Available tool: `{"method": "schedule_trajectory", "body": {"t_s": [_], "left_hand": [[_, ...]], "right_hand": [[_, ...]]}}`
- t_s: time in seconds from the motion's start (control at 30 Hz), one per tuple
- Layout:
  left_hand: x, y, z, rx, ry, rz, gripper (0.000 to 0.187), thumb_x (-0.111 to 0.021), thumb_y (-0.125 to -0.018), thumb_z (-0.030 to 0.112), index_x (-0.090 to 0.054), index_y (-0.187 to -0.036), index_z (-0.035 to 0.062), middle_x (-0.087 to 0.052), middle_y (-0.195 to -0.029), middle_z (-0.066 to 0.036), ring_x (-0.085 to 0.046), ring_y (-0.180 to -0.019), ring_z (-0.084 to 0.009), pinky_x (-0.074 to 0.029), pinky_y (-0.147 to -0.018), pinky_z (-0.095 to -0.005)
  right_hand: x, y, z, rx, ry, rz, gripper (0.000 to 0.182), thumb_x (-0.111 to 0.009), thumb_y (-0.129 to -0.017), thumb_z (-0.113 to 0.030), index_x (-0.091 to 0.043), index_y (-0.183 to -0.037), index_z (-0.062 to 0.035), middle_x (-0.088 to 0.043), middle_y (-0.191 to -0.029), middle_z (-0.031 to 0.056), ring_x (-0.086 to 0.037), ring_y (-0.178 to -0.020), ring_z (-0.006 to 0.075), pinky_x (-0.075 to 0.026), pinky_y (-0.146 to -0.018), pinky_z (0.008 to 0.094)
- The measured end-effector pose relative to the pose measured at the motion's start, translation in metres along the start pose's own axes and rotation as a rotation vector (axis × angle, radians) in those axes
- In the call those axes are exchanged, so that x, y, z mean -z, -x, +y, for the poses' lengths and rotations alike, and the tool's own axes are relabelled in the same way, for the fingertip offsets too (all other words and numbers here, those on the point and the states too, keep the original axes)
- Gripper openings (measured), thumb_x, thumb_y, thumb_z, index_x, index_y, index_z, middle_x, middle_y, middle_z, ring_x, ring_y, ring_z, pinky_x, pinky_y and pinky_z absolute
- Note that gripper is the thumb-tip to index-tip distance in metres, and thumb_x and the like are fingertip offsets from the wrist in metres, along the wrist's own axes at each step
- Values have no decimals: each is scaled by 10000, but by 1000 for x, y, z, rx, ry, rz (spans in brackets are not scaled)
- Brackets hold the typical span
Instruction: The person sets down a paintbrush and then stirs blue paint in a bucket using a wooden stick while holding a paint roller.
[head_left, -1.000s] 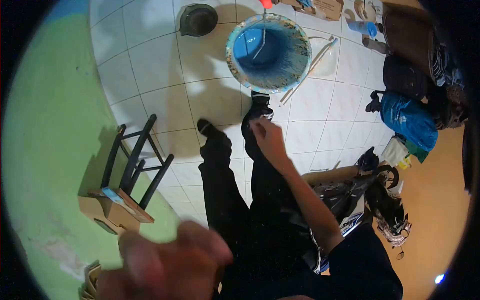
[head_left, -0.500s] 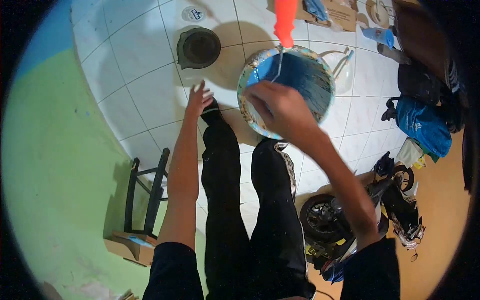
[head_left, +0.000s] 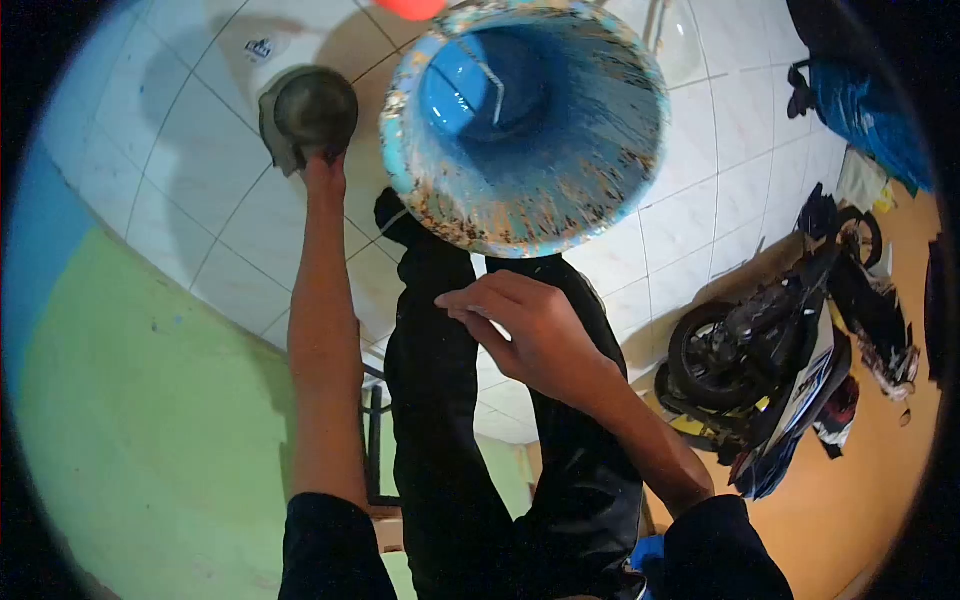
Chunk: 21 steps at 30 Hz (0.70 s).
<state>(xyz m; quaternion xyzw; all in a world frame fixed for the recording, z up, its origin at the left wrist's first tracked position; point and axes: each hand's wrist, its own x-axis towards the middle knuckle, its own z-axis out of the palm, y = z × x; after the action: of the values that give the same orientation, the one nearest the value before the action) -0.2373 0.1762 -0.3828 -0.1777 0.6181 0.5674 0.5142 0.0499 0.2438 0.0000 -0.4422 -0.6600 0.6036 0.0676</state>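
Upper left, the left hand (head_left: 322, 172) grips a dark pot (head_left: 312, 112); its label is unreadable. The right hand (head_left: 530, 330) hovers half-open, holding nothing, below the blue bucket (head_left: 560, 170).

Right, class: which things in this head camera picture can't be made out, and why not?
- Orange handle: cut off by the top edge.
- Left hand fingers: hidden against the dark container, so its grip is unclear.
- Paint bucket bottom: how deep the paint lies cannot be judged.
- Motorbike: its details are too small.

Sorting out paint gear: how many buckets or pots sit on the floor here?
2. The big blue-splattered paint bucket stands at the top centre; the small dark pot is to its left, touched by the left hand. Others may be out of frame.
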Motion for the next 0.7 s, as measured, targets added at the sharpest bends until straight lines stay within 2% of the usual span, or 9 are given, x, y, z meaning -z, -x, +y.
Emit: {"method": "schedule_trajectory", "body": {"t_s": [0.1, 0.2, 0.27, 0.3, 0.37, 0.43, 0.5, 0.57, 0.7], "left_hand": [[43, 13, -5, -144, -405, -233, 474, -493, -1026, 136, -389, -1470, 8, -442, -1486, -192, -457, -1344, -331, -422, -1123, -477], [9, 91, 16, 75, 66, 20, 453, -447, -1028, 45, -365, -1463, -48, -437, -1475, -218, -447, -1340, -375, -393, -1164, -497], [60, 98, 14, 25, -586, -86, 390, -363, -1056, 82, -444, -1421, -30, -453, -1475, -188, -444, -1349, -289, -390, -1140, -415], [52, 118, 19, 24, -602, -97, 390, -363, -1056, 82, -444, -1421, -30, -453, -1475, -188, -444, -1349, -289, -390, -1140, -415], [25, 166, 19, 101, -48, 133, 400, -404, -1043, 32, -398, -1426, -86, -435, -1465, -223, -447, -1343, -347, -409, -1154, -478], [37, 182, 9, 107, -10, 159, 407, -403, -1044, 32, -390, -1434, -85, -431, -1470, -219, -442, -1350, -339, -413, -1147, -472], [41, 174, -4, 88, 36, 176, 415, -402, -1046, 33, -381, -1443, -84, -428, -1475, -215, -436, -1357, -330, -417, -1140, -465], [74, 151, -25, 78, -131, -14, 436, -417, -1052, 93, -376, -1455, -70, -428, -1481, -212, -442, -1351, -331, -412, -1141, -464], [84, 102, -55, 64, -232, -181, 460, -425, -1061, 168, -377, -1464, -48, -432, -1482, -203, -452, -1341, -327, -409, -1137, -469]], "right_hand": [[31, 29, -1, -58, -88, 144, 188, -666, -906, -5, -692, -1092, -15, -699, -889, 102, -687, -773, 204, -551, -692, 322], [77, 52, 25, -270, -249, 625, 174, -609, -977, -95, -658, -1108, 9, -694, -861, 101, -664, -743, 152, -528, -654, 283], [107, 52, 78, -364, -407, 885, 195, -576, -1003, -151, -642, -1108, 0, -698, -866, 97, -660, -741, 140, -535, -647, 280], [116, 50, 123, -370, -458, 962, 214, -562, -1019, -178, -636, -1095, 7, -696, -873, 91, -651, -745, 127, -536, -645, 277], [120, 39, 225, -434, -388, 915, 262, -588, -993, -213, -623, -1078, 33, -702, -835, 110, -664, -692, 196, -547, -655, 329], [103, 32, 354, -586, 54, 879, 327, -630, -943, -255, -622, -1063, 49, -684, -975, 169, -672, -829, 317, -559, -722, 426], [96, 19, 405, -696, 555, 668, 427, -653, -898, -295, -585, -1138, 52, -585, -1175, 245, -604, -1037, 436, -547, -811, 510], [94, 1, 468, -872, 575, 589, 516, -640, -907, -306, -496, -1251, 50, -479, -1276, 276, -530, -1153, 472, -532, -866, 542], [95, -25, 453, -1043, 512, 612, 555, -645, -896, -374, -446, -1230, 22, -571, -1206, 272, -608, -1090, 488, -530, -886, 557]]}}
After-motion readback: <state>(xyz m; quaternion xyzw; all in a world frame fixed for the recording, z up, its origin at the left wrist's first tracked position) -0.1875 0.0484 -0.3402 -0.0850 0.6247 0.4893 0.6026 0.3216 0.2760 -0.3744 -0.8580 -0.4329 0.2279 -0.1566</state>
